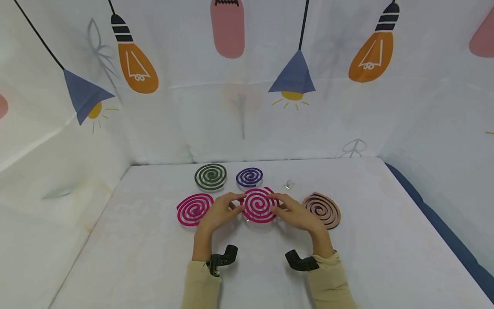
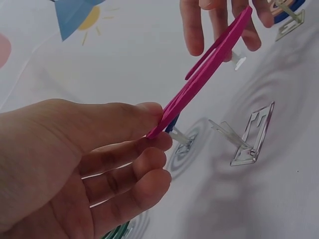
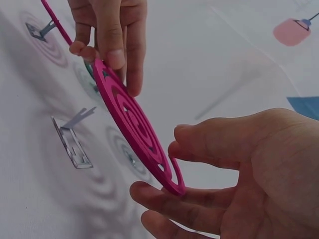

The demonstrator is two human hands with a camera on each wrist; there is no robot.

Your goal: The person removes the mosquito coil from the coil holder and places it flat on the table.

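Note:
A pink mosquito coil [image 1: 258,205] is held up over the white table, between both hands. My left hand [image 1: 221,210] pinches its left edge between thumb and forefinger, the other fingers loosely bent below. On the opposite edge, my right hand [image 1: 298,212] has its thumb by the coil's loose outer end and its fingers curled under the rim, as the right wrist view shows. Beneath the held coil, a small clear stand [image 2: 254,134] with a raised prong rests on the table. A second pink coil [image 1: 194,209] lies beside my left hand, partly covered by it.
Behind the hands are a green coil [image 1: 210,177] and a purple coil [image 1: 249,177]. A brown coil [image 1: 322,210] with dark strands lies right of my right hand, and another small clear stand [image 1: 289,184] sits behind it. A patterned white cloth [image 1: 239,120] hangs beyond the table.

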